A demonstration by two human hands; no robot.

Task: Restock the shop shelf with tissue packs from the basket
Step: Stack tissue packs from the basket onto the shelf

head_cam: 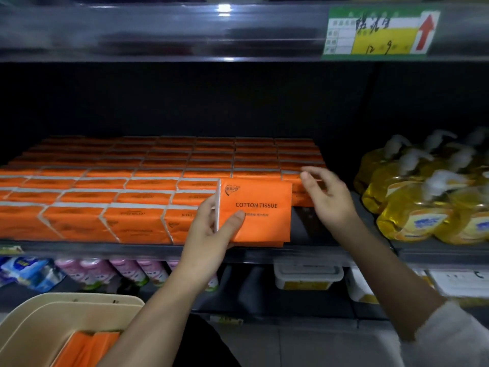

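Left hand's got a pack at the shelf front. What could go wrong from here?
1. The left hand pinches the held pack by one end only, right at the shelf lip; it could slip and fall forward.
2. The right hand is open beside the end-of-row packs; a nudge might topple them into the gap.

**Hidden, Cropped and Unclear**

The basket (66, 300) is cut off by the left and bottom edges, and the orange packs (87, 345) in it are partly covered by the left forearm. The small print on the held tissue pack (262, 215) is partly covered by the thumb of the left hand (209, 234) and cannot be read. The writing on the price label (381, 33) is blurred. The rear rows of shelved packs (211, 147) are lost in shadow. The yellow bottles (423, 207) are blurred and cropped at the right edge.
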